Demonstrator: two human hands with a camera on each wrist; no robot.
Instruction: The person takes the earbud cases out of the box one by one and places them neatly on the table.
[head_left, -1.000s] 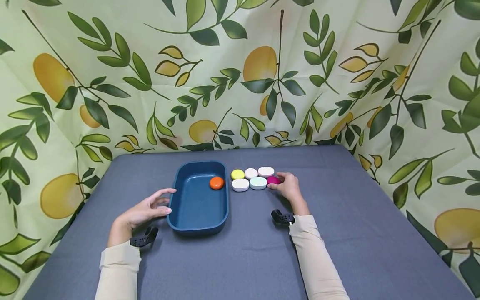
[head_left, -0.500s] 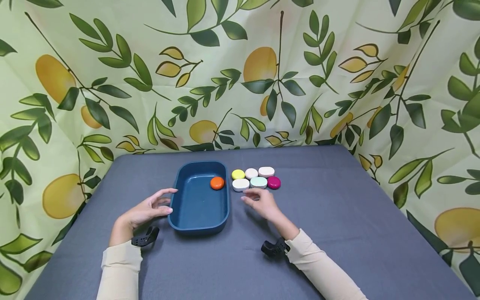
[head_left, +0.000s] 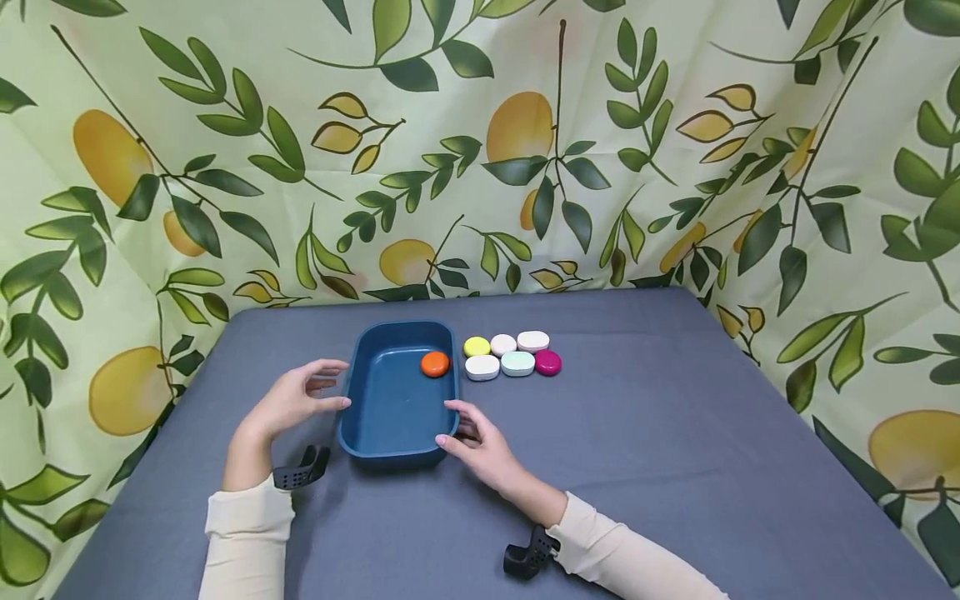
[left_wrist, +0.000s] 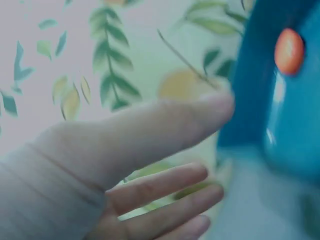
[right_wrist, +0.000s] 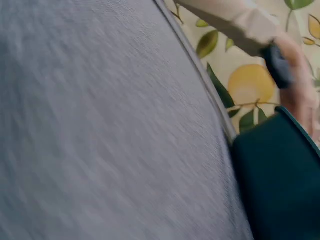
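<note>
A blue rectangular tray (head_left: pixel 399 457) stands on the table in the head view, with an orange round bar (head_left: pixel 435 364) inside near its right wall. My left hand (head_left: pixel 295 397) is at the tray's left side, fingers apart and slightly bent. In the left wrist view its thumb (left_wrist: pixel 165 120) overlaps the tray's edge; whether it touches is unclear. At the tray's right rim is my right hand (head_left: pixel 482 447), fingers and thumb spread, fingertips overlapping the rim. The right wrist view shows the tray's dark outer wall (right_wrist: pixel 280 185) but not that hand's fingers.
Right of the tray lie two rows of small soap-like pieces: yellow (head_left: pixel 477 347), pale pink (head_left: pixel 503 345), whitish (head_left: pixel 533 341), white (head_left: pixel 482 367), mint (head_left: pixel 517 363) and magenta (head_left: pixel 547 362). A leaf-patterned curtain (head_left: pixel 450 183) hangs behind the grey-blue table (head_left: pixel 637 433).
My right hand has moved left from the magenta piece, past the front of the rows, to the tray's right rim. My left hand has shifted slightly up. The pieces stay in place.
</note>
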